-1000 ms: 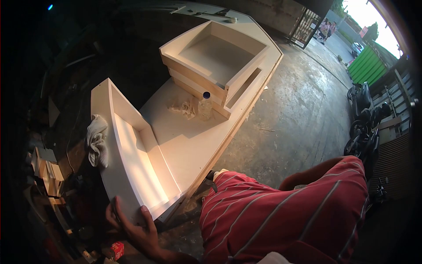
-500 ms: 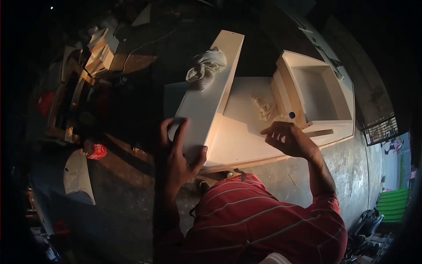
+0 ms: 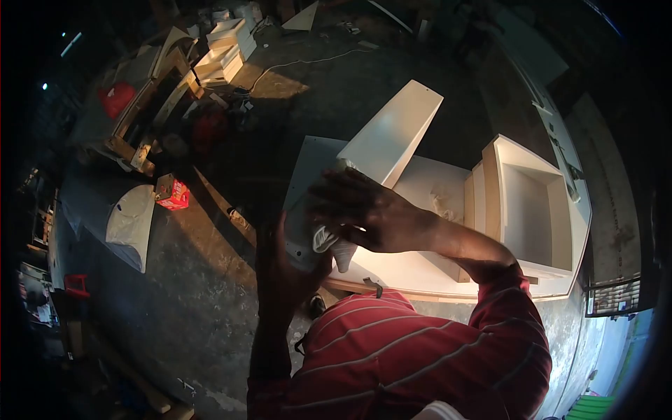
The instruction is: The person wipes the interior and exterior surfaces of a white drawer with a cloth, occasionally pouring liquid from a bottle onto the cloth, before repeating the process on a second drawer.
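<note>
A long white panel (image 3: 397, 127) with a raised side lies slanted across a larger white board (image 3: 381, 264). At the panel's near end my left hand (image 3: 285, 269) grips its edge, thumb on one side and fingers on the other, mostly in shadow. My right hand (image 3: 378, 215) is closed over a bunched pale rag (image 3: 324, 239) and presses it to the panel's near part. Some of the rag hangs below the fingers; the rest is hidden under them. Another crumpled cloth (image 3: 442, 201) lies on the board, beyond my right forearm.
An open white drawer box (image 3: 535, 203) stands on the board's right side. Across the floor at left are a red carton (image 3: 173, 192), a curved pale panel (image 3: 131, 222) and stacked drawers (image 3: 222, 59). A red stool (image 3: 77, 285) stands further left.
My right hand has moved left onto the panel and taken hold of the rag, which is now at the panel's near end. The camera view has shifted.
</note>
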